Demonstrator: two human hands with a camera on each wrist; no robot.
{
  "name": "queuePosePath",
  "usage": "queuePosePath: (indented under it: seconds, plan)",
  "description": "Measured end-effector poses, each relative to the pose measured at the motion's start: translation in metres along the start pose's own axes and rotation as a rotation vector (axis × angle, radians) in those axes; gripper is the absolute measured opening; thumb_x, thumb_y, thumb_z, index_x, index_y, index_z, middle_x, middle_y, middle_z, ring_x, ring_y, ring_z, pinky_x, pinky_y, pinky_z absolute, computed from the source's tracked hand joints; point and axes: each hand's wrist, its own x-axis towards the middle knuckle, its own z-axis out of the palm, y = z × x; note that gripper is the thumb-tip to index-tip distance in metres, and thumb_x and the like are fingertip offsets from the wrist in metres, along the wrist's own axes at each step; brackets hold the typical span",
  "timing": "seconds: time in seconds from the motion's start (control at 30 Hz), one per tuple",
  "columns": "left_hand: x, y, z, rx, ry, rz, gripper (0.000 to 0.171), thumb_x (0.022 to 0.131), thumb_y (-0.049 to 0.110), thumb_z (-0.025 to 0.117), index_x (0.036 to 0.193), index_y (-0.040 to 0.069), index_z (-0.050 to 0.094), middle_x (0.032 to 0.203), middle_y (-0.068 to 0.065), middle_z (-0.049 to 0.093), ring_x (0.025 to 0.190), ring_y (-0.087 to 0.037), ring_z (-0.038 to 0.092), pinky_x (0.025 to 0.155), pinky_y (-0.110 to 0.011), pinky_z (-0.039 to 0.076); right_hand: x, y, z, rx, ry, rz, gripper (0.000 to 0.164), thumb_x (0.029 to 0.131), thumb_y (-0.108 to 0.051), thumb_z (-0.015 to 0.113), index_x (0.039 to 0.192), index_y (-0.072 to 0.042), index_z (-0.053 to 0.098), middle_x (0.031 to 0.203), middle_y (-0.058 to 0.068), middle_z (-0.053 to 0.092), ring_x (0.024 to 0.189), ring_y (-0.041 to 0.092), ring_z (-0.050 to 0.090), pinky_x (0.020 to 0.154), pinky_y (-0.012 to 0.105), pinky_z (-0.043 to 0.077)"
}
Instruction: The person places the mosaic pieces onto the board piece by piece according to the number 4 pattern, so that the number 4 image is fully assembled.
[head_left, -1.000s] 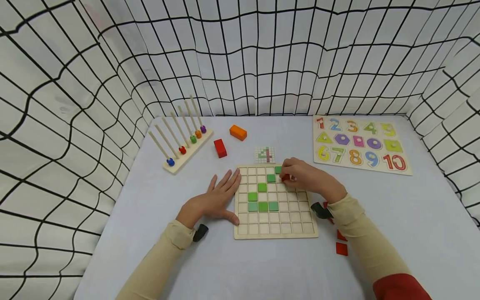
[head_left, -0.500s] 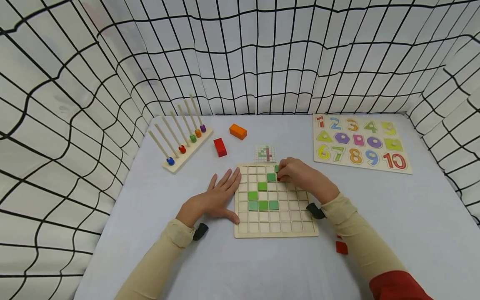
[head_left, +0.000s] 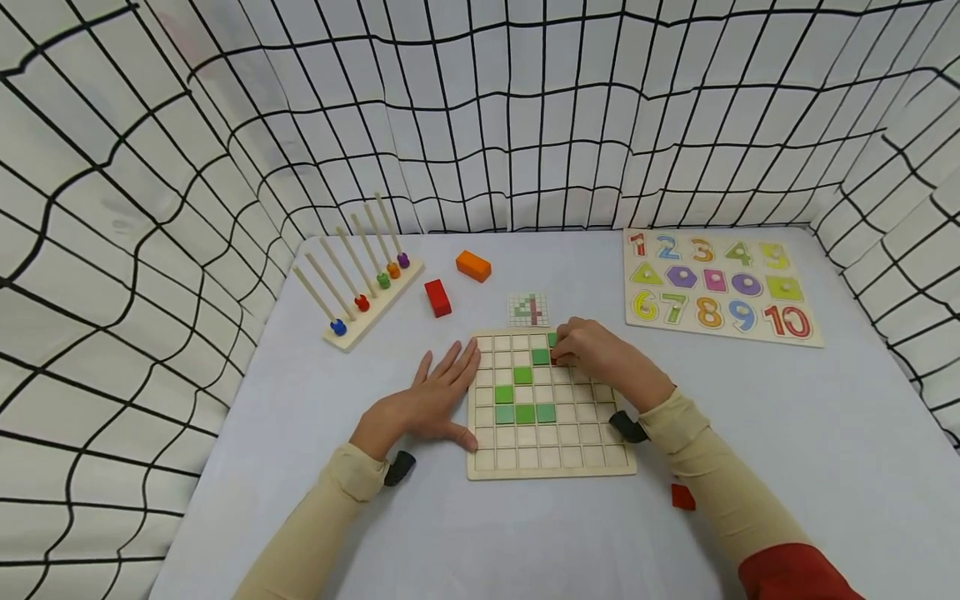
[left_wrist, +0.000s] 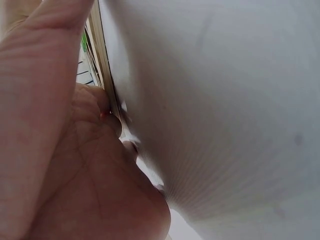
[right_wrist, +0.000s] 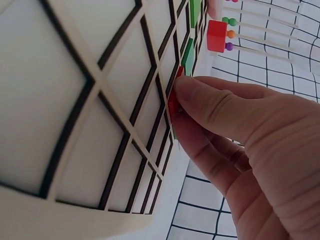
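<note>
A wooden grid board [head_left: 551, 476] lies in the middle of the table, with several green square tiles [head_left: 522, 376] set in its cells. My left hand [head_left: 431, 404] is spread flat on the table, its fingertips and thumb touching the board's left edge. Near the board's top edge, my right hand [head_left: 606, 357] pinches a red square tile [right_wrist: 173, 98] between thumb and fingers. In the right wrist view this tile is at a cell beside a green tile [right_wrist: 188, 56]; whether it is fully seated I cannot tell. Just behind the board lies a small pattern card [head_left: 528, 309].
A loose red tile [head_left: 682, 497] lies by my right forearm, which may cover others. At the back left stand a peg stand with beads [head_left: 375, 307], a red block [head_left: 438, 298] and an orange block [head_left: 473, 266]. A number puzzle [head_left: 720, 329] lies back right; black netting surrounds the table.
My right hand has moved slightly left with the red tile, to the cell beside a green one. The right forearm now covers more of the loose red tiles. My left hand stays put.
</note>
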Motion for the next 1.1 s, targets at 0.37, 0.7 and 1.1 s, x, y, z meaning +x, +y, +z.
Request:
queuePosePath:
  seconds: [0.37,0.7,1.1]
  plan:
    - [0.002,-0.002,0.006,0.002,-0.003,-0.015,0.143,0.080,0.061,0.088,0.172,0.008,-0.008,0.181,-0.006,-0.020,0.168,-0.033,-0.020,0.132,-0.066,-0.014,-0.011,0.007,-0.006,0.069,-0.052,-0.008,0.015,0.091,0.001,0.081,0.105,0.001,0.082,0.110,0.015,0.079,0.105,0.029,0.075,0.086,0.037,0.064]
    - [-0.003,0.002,0.003,0.016,-0.013,-0.018,0.142,0.081,0.063,0.086,0.172,0.007,-0.007,0.181,-0.008,-0.020,0.168,-0.034,-0.020,0.132,-0.067,-0.012,-0.038,0.021,-0.022,0.065,-0.041,0.094,0.024,0.090,0.001,0.083,0.113,0.003,0.081,0.125,0.022,0.077,0.113,0.038,0.076,0.091,0.045,0.065]
    - [0.002,-0.002,0.004,0.027,0.006,-0.012,0.143,0.081,0.065,0.085,0.172,0.011,-0.011,0.181,-0.005,-0.021,0.168,-0.031,-0.021,0.132,-0.066,-0.013,-0.081,0.032,-0.034,0.057,-0.072,0.219,0.018,0.088,0.001,0.084,0.106,0.002,0.082,0.116,0.018,0.077,0.096,0.028,0.077,0.085,0.041,0.066]
